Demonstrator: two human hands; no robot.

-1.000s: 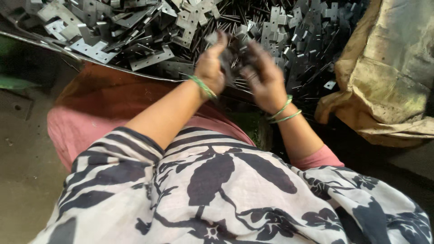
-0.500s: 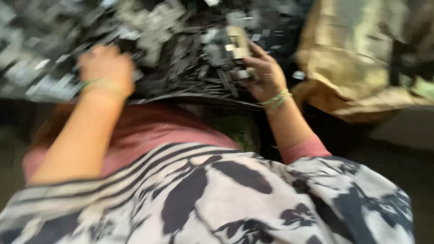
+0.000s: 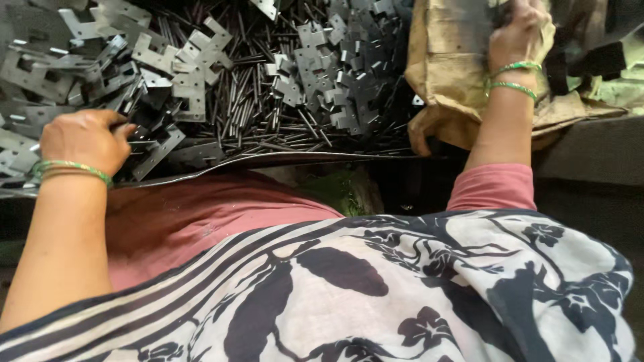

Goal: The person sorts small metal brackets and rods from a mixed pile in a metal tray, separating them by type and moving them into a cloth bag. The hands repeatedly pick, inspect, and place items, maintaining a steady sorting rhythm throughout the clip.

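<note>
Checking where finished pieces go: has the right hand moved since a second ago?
Yes. The right hand has gone from over the heap of metal plates rightward to the brown sack beside it.

A heap of flat metal hinge plates [image 3: 181,74] fills the left and middle, lying in a shallow tray [image 3: 268,159] whose rim runs just in front of the person's lap. Thin metal pins [image 3: 258,110] lie among and under the plates near the middle. To the right, beside the tray, sits a crumpled sack [image 3: 446,80]. The left hand [image 3: 84,141] rests on the plates at the left edge; the right hand [image 3: 516,37] is up at the sack.
</note>
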